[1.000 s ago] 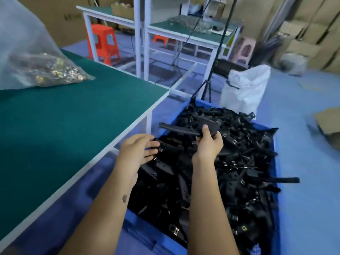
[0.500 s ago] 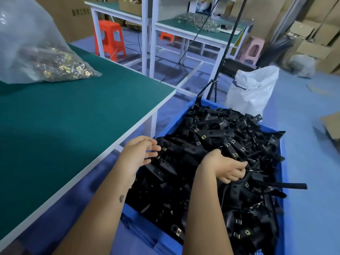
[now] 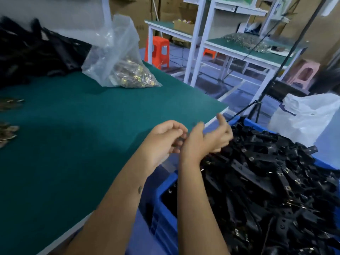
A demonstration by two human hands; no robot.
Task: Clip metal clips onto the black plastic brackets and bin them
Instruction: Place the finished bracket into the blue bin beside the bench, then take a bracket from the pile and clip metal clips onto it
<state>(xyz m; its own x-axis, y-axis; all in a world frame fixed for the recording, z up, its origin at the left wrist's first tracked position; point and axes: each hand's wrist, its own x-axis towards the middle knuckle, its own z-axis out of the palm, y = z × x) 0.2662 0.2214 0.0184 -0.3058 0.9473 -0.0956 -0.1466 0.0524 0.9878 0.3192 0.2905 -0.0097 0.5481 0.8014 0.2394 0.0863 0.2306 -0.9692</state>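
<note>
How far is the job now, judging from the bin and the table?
Done: the blue bin is heaped with clipped brackets. In hand: the left hand seems to pinch something small and dark; the right hand is blurred, apparently empty. Left: a pile of black brackets and a bag of clips wait on the table.

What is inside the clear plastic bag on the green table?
The clear plastic bag holds a heap of small gold and silver metal clips at its bottom. The bag's folds blur them, so their number and exact shape cannot be seen.
</note>
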